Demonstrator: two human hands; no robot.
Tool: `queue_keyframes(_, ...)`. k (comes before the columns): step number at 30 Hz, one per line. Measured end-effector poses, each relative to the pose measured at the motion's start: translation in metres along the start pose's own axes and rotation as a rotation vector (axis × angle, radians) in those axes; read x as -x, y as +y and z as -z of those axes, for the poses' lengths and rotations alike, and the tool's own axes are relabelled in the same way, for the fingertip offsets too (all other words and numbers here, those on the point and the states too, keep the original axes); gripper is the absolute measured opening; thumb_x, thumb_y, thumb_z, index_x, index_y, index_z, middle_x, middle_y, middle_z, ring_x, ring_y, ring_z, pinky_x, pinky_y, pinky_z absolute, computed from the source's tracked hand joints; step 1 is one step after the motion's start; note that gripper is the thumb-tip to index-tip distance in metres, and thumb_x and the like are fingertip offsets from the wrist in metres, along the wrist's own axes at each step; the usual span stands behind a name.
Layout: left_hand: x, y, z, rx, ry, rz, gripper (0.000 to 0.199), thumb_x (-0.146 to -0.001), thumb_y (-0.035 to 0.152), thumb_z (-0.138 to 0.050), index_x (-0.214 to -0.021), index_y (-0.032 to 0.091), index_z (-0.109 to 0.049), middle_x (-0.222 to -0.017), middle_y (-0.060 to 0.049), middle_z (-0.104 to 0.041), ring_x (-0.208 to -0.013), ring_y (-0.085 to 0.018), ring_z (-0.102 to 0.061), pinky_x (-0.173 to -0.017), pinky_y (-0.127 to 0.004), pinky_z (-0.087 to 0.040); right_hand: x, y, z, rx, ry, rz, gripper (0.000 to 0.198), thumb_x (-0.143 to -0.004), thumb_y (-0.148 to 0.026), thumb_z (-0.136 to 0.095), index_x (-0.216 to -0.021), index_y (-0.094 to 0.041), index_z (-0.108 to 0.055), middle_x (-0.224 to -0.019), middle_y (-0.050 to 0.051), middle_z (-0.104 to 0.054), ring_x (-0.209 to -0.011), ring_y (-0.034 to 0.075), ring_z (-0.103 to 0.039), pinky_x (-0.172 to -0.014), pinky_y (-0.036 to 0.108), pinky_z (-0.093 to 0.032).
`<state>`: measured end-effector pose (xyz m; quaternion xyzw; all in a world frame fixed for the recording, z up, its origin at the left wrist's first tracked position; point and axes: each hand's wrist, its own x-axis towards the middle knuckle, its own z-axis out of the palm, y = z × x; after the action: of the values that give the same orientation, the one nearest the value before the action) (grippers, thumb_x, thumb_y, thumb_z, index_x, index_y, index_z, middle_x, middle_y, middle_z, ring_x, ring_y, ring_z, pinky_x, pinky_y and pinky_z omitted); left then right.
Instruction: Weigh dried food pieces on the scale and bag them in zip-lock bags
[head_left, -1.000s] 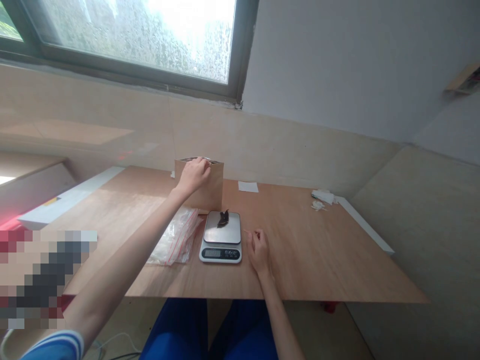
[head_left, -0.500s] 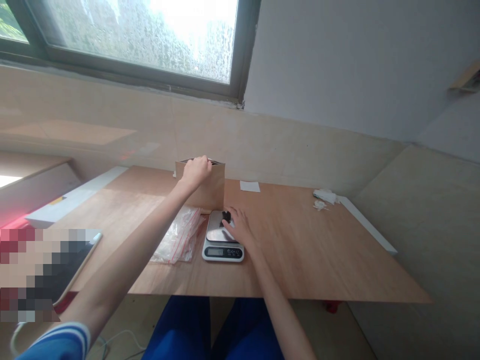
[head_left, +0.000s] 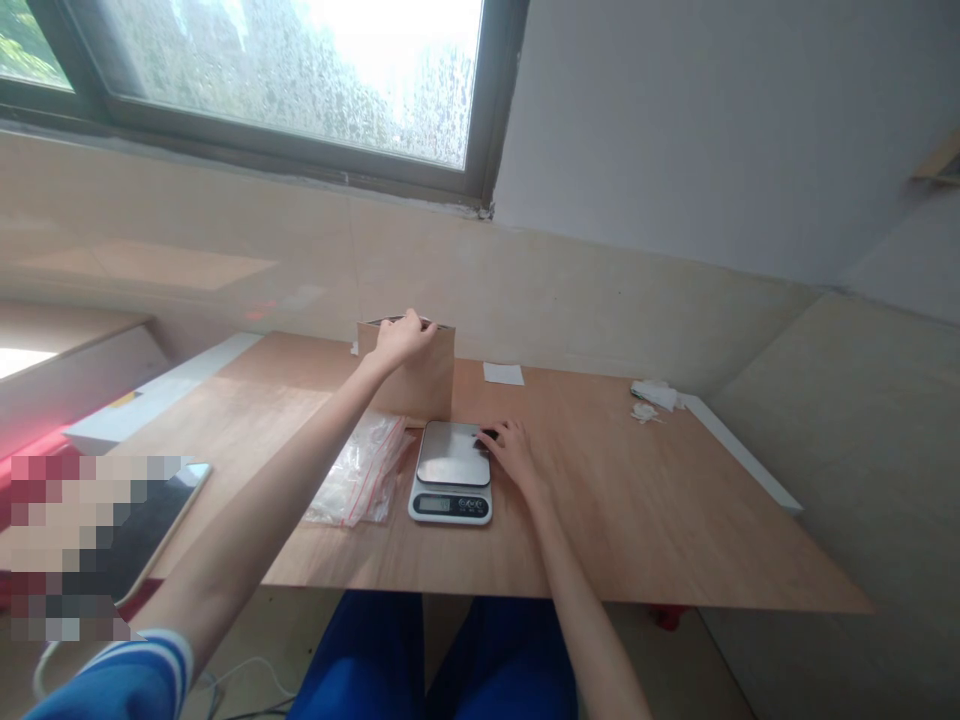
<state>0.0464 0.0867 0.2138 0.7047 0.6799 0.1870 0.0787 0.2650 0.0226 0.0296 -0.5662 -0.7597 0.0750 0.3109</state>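
Observation:
At the far side of the table, my left hand [head_left: 403, 338] is at the mouth of an upright brown cardboard container [head_left: 431, 378]. Its fingers are parted over the top edge, and some fingertips are hidden inside. My right hand [head_left: 514, 450] has its fingers round a small dark object [head_left: 487, 438] at the right edge of the scale's plate; part of that object is covered by the fingers. The white digital kitchen scale [head_left: 451, 508] has a bare metal plate and a lit display too small to read. Left of it lie clear zip-lock bags [head_left: 360, 475] with red seams.
A white slip of paper [head_left: 503, 374] lies at the back. Crumpled white scraps [head_left: 654, 395] are near the right rear corner, beside a white strip [head_left: 742, 455]. At left is a tablet-like device [head_left: 157, 535], partly blurred out. The tiled wall [head_left: 600, 310] closes off the back.
My right hand has drawn the dark object from the middle of the scale's plate to its right edge. My left hand's fingers have loosened at the container's mouth. The view has shifted slightly.

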Motion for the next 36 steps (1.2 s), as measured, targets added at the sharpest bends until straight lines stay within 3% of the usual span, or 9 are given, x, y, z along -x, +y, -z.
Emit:
queue_keyframes(6,-0.001,-0.003,0.0,-0.057,-0.022,-0.063,0.036,-0.086,0.037,-0.029,-0.094,0.016,-0.057,-0.095,-0.013,-0.067,-0.099,-0.026,-0.059,-0.093,-0.04,-0.031,0.032,0.05,0.003,0.101,0.118,-0.072,0.042,-0.093,-0.036,-0.03,-0.089,-0.019,-0.069,-0.089,0.011,-0.06,-0.086,0.022,-0.052,-0.076,0.034,-0.039)
queue_keyframes(11,0.002,-0.004,-0.001,-0.268,-0.063,-0.195,0.031,-0.083,0.019,-0.032,-0.1,0.018,-0.059,-0.103,-0.017,-0.065,-0.1,-0.031,-0.058,-0.087,-0.046,-0.033,0.049,0.058,-0.007,0.131,0.183,-0.067,0.038,-0.092,-0.029,-0.03,-0.095,-0.018,-0.065,-0.096,0.011,-0.059,-0.09,0.022,-0.052,-0.077,0.034,-0.04)
queue_keyframes(14,0.002,-0.007,-0.003,-0.313,-0.058,-0.204,0.035,-0.086,0.022,-0.028,-0.102,0.018,-0.06,-0.103,-0.017,-0.065,-0.097,-0.029,-0.059,-0.083,-0.045,-0.035,0.05,0.057,-0.01,0.144,0.195,-0.071,0.036,-0.091,-0.027,-0.03,-0.094,-0.018,-0.065,-0.094,0.011,-0.059,-0.09,0.022,-0.051,-0.078,0.035,-0.04)
queue_keyframes(18,0.002,-0.006,-0.004,-0.205,-0.002,-0.119,0.043,-0.088,0.034,-0.025,-0.09,0.017,-0.064,-0.089,-0.014,-0.068,-0.092,-0.027,-0.06,-0.085,-0.043,-0.036,0.049,0.058,-0.012,0.143,0.206,-0.095,0.034,-0.09,-0.026,-0.032,-0.092,-0.018,-0.065,-0.093,0.011,-0.058,-0.09,0.022,-0.051,-0.077,0.034,-0.04)
queue_keyframes(22,0.006,-0.001,0.002,-0.083,0.022,-0.015,0.042,-0.084,0.04,-0.033,-0.076,0.017,-0.067,-0.074,-0.012,-0.067,-0.086,-0.027,-0.061,-0.086,-0.04,-0.036,0.048,0.06,-0.012,0.152,0.208,-0.112,0.032,-0.09,-0.026,-0.033,-0.09,-0.018,-0.064,-0.091,0.01,-0.058,-0.088,0.022,-0.051,-0.076,0.033,-0.04)
queue_keyframes(30,0.013,-0.01,0.007,0.18,0.11,-0.014,0.027,-0.074,0.04,-0.051,-0.076,0.022,-0.07,-0.08,-0.007,-0.069,-0.086,-0.027,-0.06,-0.081,-0.038,-0.038,0.047,0.056,-0.01,0.171,0.227,-0.145,0.033,-0.09,-0.028,-0.033,-0.088,-0.017,-0.064,-0.09,0.011,-0.058,-0.087,0.022,-0.05,-0.074,0.033,-0.039)
queue_keyframes(36,0.018,-0.009,0.005,0.205,0.37,-0.056,0.016,-0.072,0.036,-0.06,-0.074,0.021,-0.065,-0.086,-0.008,-0.068,-0.097,-0.031,-0.053,-0.085,-0.045,-0.037,0.047,0.054,-0.009,0.148,0.239,-0.137,0.033,-0.09,-0.026,-0.033,-0.087,-0.017,-0.065,-0.089,0.011,-0.058,-0.086,0.022,-0.05,-0.076,0.034,-0.04)
